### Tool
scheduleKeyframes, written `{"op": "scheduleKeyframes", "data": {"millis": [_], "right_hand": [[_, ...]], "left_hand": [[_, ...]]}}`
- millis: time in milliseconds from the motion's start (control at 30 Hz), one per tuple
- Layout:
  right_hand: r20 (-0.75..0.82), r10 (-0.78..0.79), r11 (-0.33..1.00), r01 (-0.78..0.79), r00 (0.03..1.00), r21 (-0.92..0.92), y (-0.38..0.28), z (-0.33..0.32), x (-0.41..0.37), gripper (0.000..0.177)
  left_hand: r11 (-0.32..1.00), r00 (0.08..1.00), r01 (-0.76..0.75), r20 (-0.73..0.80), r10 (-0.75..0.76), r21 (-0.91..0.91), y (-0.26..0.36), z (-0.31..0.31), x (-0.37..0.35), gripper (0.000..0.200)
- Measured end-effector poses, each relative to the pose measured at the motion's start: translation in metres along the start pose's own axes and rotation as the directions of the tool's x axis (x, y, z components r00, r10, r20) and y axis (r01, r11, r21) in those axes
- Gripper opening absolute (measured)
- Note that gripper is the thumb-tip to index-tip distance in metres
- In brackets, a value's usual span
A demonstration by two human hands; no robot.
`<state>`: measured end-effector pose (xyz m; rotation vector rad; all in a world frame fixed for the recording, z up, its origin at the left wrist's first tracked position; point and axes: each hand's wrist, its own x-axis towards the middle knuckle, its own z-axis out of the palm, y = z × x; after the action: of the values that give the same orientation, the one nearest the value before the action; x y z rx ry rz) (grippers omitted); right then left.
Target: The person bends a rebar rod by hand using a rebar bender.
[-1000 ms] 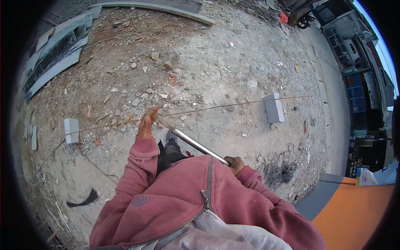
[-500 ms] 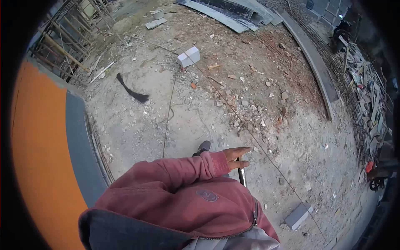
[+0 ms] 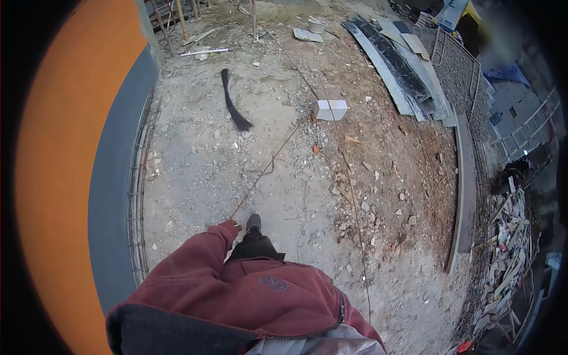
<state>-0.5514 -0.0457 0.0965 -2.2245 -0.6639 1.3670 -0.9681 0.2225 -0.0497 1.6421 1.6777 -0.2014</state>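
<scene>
The left hand (image 3: 229, 227) is low at the person's left side, just beside the shoe (image 3: 253, 222). A thin rod (image 3: 254, 184) lies on the bare ground (image 3: 195, 195), its near end appearing to meet that hand; the hand is small and partly hidden by the sleeve (image 3: 207, 245), so I cannot tell whether its grip is closed around anything. The right hand is out of view, its grip unknown. The thin rod slants up toward a white block (image 3: 331, 110), which a longer rod (image 3: 351, 183) crosses. A brick piece (image 3: 316, 149) lies near the block, and a black bundle (image 3: 234, 103) lies to its left, well apart.
</scene>
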Motion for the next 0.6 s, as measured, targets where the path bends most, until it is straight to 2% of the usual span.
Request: {"op": "scheduleKeyframes", "data": {"millis": [33, 67, 133, 233, 333, 433, 500, 533, 567, 600], "right_hand": [[0.014, -0.008, 1.000, 0.008, 1.000, -0.017, -0.019, 0.009, 0.013, 0.027], [0.025, -0.011, 0.999, 0.012, 1.000, -0.035, -0.038, 0.020, 0.026, 0.027], [0.041, -0.010, 0.998, 0.012, 0.999, -0.059, -0.078, 0.041, 0.052, 0.027], [0.050, 0.000, 0.996, 0.005, 0.999, -0.087, -0.134, 0.073, 0.087, 0.026], [0.067, -0.014, 0.993, 0.022, 0.998, -0.118, -0.182, 0.099, 0.118, 0.026], [0.072, -0.014, 0.993, 0.022, 0.997, -0.118, -0.229, 0.113, 0.143, 0.026], [0.064, -0.004, 0.993, 0.011, 0.998, -0.115, -0.255, 0.116, 0.161, 0.025], [0.061, -0.001, 0.993, 0.008, 0.998, -0.116, -0.266, 0.117, 0.173, 0.025], [0.057, 0.001, 0.993, 0.005, 0.998, -0.117, -0.277, 0.117, 0.186, 0.025], [0.055, 0.005, 0.993, 0.002, 0.998, -0.120, -0.288, 0.117, 0.202, 0.025]], "left_hand": [[0.970, 0.963, 0.186, 0.170, -0.211, 0.154, -0.006, -0.057, -0.034, 0.053], [0.939, 0.932, 0.224, 0.225, -0.285, 0.260, -0.050, -0.078, -0.035, 0.053], [0.891, 0.875, 0.250, 0.305, -0.375, 0.378, -0.134, -0.095, -0.043, 0.053], [0.885, 0.817, 0.225, 0.416, -0.399, 0.407, -0.185, -0.121, -0.042, 0.053], [0.920, 0.816, 0.103, 0.497, -0.296, 0.378, -0.176, -0.137, -0.008, 0.053], [0.904, 0.815, -0.206, 0.577, -0.053, 0.374, -0.105, -0.163, 0.054, 0.053], [0.850, 0.821, -0.404, 0.543, 0.174, 0.339, -0.053, -0.165, 0.113, 0.053], [0.747, 0.809, -0.575, 0.367, 0.459, 0.334, -0.052, -0.143, 0.162, 0.048], [0.972, 0.932, -0.157, 0.298, 0.204, -0.174, -0.030, -0.133, 0.207, 0.043], [0.949, 0.944, -0.155, 0.241, 0.224, -0.276, 0.000, -0.146, 0.232, 0.040]]}}
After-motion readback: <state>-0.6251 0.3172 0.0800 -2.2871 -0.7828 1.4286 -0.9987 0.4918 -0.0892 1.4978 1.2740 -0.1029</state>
